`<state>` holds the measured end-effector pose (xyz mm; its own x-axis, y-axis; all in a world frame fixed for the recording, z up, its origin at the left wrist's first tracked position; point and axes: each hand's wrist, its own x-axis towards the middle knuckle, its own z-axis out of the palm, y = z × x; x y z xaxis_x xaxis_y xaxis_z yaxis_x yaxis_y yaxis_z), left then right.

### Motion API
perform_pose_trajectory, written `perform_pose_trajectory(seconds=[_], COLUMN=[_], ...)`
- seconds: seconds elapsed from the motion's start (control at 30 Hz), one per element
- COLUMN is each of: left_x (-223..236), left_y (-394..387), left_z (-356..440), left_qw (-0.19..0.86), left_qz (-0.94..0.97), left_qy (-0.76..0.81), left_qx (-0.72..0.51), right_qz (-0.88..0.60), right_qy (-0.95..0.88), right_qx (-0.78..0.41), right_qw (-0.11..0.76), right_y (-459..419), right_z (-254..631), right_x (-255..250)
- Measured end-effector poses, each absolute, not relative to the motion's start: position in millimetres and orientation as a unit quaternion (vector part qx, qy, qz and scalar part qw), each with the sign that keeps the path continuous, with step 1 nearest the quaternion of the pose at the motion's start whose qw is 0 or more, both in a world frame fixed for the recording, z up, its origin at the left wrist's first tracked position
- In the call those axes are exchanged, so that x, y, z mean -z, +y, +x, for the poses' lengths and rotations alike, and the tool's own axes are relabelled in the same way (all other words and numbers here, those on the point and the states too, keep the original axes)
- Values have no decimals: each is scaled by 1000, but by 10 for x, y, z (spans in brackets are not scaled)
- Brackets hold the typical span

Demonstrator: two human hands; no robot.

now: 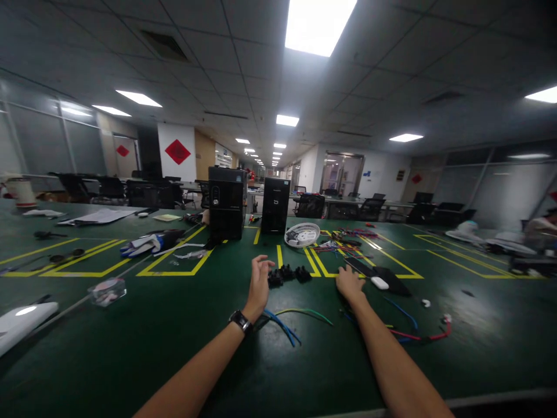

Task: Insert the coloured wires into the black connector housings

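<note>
While my left hand (260, 280) curves half open, fingers loosely bent just beside the black parts (287, 275), I see nothing gripped in it. My right hand (350, 283) reaches low over the table (183, 348), its fingers bent downward; whether they pinch anything, I cannot tell. Just right of that hand lie a white case (380, 283) and a black pad (397, 283). Blue wires (285, 328) run out by my left wrist, with a green wire (314, 316) between my forearms. Beyond both hands sits a white basket (300, 234).
</note>
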<state>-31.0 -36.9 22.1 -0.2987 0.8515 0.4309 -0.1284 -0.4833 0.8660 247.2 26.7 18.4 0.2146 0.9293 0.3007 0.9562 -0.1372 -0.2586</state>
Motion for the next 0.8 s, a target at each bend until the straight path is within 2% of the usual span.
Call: perform_pose_trajectory(seconds=[0.13,0.3,0.37,0.4,0.5,0.6,0.7,0.8], left_x=[-187,-185,-182,-181,-193,-234,-269,-249], left_y=[-391,-454,-481,-491,-508,-506,-503,-515], left_z=[-254,-145,-104,-90,-90,-128,-156,-140], left_qw=[381,571,656,685,712,688,668,663], left_qz=[527,439,369,341,295,280,297,325], left_qy=[356,324,289,271,260,271,270,278], left_qx=[-671,-613,-592,-584,-582,-612,-627,-615], right_qz=[-695,-592,-523,-441,-330,-358,-429,-547], right_qy=[-678,-747,-788,-829,-881,-869,-837,-794], right_qx=[17,23,23,18,9,12,31,48], right_qw=[239,303,323,342,340,342,337,261], right_y=[157,-83,-283,-403,-778,-1039,-1124,-1107], right_z=[2291,1813,1542,1409,1151,1286,1822,2512], right_x=[-286,-493,-511,-505,-472,-458,-436,-373])
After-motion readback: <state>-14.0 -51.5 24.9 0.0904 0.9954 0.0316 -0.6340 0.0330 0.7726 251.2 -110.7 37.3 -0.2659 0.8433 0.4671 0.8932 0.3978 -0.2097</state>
